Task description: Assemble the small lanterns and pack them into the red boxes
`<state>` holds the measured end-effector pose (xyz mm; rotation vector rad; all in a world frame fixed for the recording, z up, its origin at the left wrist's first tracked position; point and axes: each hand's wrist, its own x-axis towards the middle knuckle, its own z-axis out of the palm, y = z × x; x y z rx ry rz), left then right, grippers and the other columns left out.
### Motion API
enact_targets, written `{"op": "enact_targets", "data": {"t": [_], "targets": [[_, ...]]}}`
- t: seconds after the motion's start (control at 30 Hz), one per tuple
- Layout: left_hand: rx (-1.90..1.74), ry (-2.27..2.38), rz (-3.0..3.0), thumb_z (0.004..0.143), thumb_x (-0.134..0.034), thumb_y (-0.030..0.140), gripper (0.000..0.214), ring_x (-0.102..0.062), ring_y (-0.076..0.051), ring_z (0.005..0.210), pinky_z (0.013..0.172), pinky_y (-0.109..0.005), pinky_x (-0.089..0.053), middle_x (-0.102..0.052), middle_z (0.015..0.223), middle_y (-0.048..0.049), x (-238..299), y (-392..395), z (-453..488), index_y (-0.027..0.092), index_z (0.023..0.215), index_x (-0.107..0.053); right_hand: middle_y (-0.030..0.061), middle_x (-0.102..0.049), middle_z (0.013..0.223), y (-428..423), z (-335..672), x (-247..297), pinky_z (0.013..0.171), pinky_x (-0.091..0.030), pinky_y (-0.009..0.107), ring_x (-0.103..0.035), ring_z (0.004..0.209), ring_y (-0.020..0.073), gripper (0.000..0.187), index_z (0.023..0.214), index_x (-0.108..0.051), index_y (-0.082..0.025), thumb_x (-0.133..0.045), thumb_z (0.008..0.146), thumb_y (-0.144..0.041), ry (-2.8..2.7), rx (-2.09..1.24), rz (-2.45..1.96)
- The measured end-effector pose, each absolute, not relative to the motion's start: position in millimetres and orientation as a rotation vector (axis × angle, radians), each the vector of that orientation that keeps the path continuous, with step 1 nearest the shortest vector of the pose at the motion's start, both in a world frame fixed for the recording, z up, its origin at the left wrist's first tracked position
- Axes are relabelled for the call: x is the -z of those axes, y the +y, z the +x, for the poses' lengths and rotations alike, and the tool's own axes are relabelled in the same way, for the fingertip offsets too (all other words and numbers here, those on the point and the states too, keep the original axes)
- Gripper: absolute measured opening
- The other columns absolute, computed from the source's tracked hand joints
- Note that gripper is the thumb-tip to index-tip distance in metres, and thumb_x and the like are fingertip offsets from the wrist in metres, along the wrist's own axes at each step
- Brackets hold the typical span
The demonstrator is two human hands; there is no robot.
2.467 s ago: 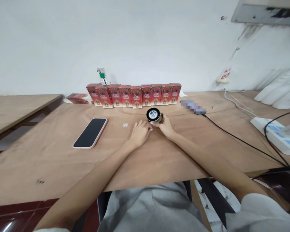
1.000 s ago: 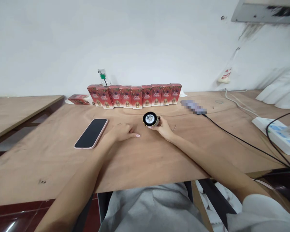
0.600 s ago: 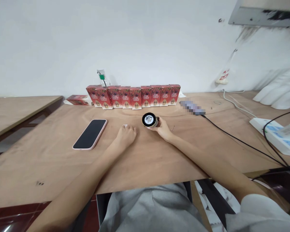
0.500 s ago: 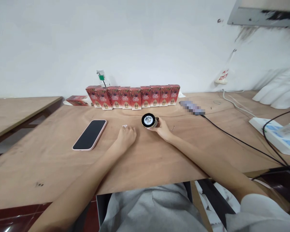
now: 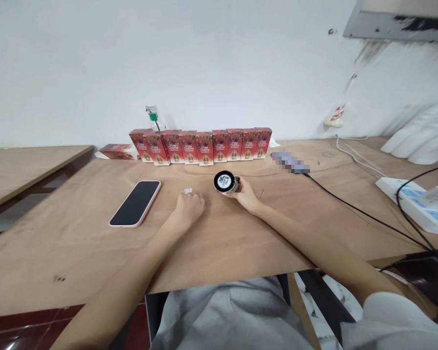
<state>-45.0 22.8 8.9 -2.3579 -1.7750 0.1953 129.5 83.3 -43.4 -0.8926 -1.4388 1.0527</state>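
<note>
In my right hand [image 5: 245,195] is a round thing [image 5: 224,181] with a black, gold-edged rim and a white printed disc in its middle. The fingers wrap its right side, and the disc faces up toward me. To its left, my left hand [image 5: 190,209] rests on the table, closed, knuckles up. A small white piece [image 5: 188,191] sticks out past the fingers of that hand; its kind is too small to tell. Left of this hand lies a phone [image 5: 136,204] in a pink case, its screen dark.
Several red-and-white Christmas boxes [image 5: 205,148] stand in a row by the wall, with one lying box [image 5: 118,151] at the left. A clear bottle [image 5: 154,118] is behind them. At right are a pixelated thing [image 5: 290,163], a black cable [image 5: 361,211] and a power strip [image 5: 416,204].
My left hand has drawn back very slightly, and more of the small white piece shows. My right hand and the round thing have stayed in place.
</note>
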Motion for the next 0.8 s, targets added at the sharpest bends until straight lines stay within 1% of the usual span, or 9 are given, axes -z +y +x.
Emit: {"op": "enact_targets", "data": {"t": [0.23,0.3,0.37,0.4,0.47,0.57,0.63,0.67,0.8], "targets": [[-0.217,-1.784,-2.388,0.081,-0.034,0.002,0.035,-0.067,-0.034,0.086,0.067,-0.041,-0.051,-0.067,0.090,-0.0276,-7,21,-46,0.001,0.090,-0.068,0.0053,-0.066,0.099,84,130,46,0.091,-0.045,0.039,-0.060,0.096,0.0216,0.052,0.094,-0.060,-0.018,-0.083,0.048,-0.029,-1.457,-1.024,-0.890],[-0.225,-1.769,-2.411,0.083,-0.036,0.006,0.033,-0.066,-0.034,0.089,0.068,-0.041,-0.051,-0.067,0.093,-0.0259,-10,23,-50,0.003,0.090,-0.068,0.0047,-0.067,0.099,84,131,45,0.092,-0.045,0.040,-0.060,0.097,0.0216,0.051,0.094,-0.060,-0.019,-0.083,0.049,-0.030,-1.467,-1.017,-0.900],[-0.188,-1.774,-2.433,0.087,-0.037,0.014,0.031,-0.066,-0.034,0.091,0.071,-0.043,-0.051,-0.068,0.097,-0.0229,-17,25,-56,0.005,0.094,-0.066,0.0044,-0.067,0.099,83,131,44,0.092,-0.045,0.040,-0.061,0.096,0.0217,0.051,0.093,-0.060,-0.019,-0.083,0.049,-0.030,-1.469,-1.019,-0.900],[-0.110,-1.783,-2.464,0.089,-0.039,0.021,0.030,-0.065,-0.033,0.091,0.073,-0.043,-0.051,-0.068,0.098,-0.0208,-22,26,-59,0.007,0.097,-0.064,0.0045,-0.067,0.099,82,130,44,0.093,-0.045,0.041,-0.061,0.097,0.0219,0.051,0.093,-0.059,-0.019,-0.083,0.049,-0.030,-1.466,-1.033,-0.890],[0.207,-1.754,-2.611,0.089,-0.046,0.036,0.035,-0.065,-0.030,0.091,0.077,-0.042,-0.050,-0.068,0.102,-0.0164,-30,29,-64,0.010,0.108,-0.059,0.0050,-0.067,0.101,80,128,42,0.094,-0.045,0.041,-0.061,0.099,0.0223,0.052,0.094,-0.059,-0.019,-0.083,0.049,-0.030,-1.472,-1.088,-0.857],[0.871,-1.505,-2.896,0.075,-0.063,0.052,0.061,-0.060,-0.026,0.106,0.089,-0.039,-0.048,-0.062,0.119,-0.0127,-34,30,-64,0.017,0.123,-0.051,0.0057,-0.067,0.103,73,122,41,0.095,-0.046,0.042,-0.061,0.102,0.0229,0.054,0.097,-0.057,-0.019,-0.082,0.052,-0.033,-1.532,-1.186,-0.798],[1.223,-1.370,-2.970,0.069,-0.069,0.051,0.068,-0.055,-0.025,0.117,0.098,-0.039,-0.045,-0.058,0.127,-0.0122,-30,30,-58,0.018,0.125,-0.050,0.0069,-0.066,0.105,68,117,42,0.096,-0.045,0.042,-0.061,0.103,0.0233,0.054,0.099,-0.055,-0.018,-0.081,0.055,-0.037,-1.601,-1.202,-0.758],[1.357,-1.352,-2.970,0.068,-0.071,0.049,0.065,-0.055,-0.025,0.117,0.099,-0.039,-0.044,-0.059,0.125,-0.0119,-27,30,-55,0.017,0.122,-0.053,0.0078,-0.064,0.108,65,115,42,0.098,-0.044,0.043,-0.060,0.105,0.0235,0.055,0.102,-0.054,-0.018,-0.080,0.057,-0.038,-1.634,-1.191,-0.743],[1.651,-1.428,-2.863,0.068,-0.074,0.040,0.045,-0.064,-0.024,0.100,0.091,-0.038,-0.050,-0.069,0.105,-0.0091,-20,29,-47,0.015,0.104,-0.062,0.0103,-0.053,0.130,56,107,44,0.106,-0.040,0.041,-0.052,0.121,0.0215,0.068,0.122,-0.042,-0.021,-0.076,0.067,-0.039,-1.725,-1.150,-0.713]]}}
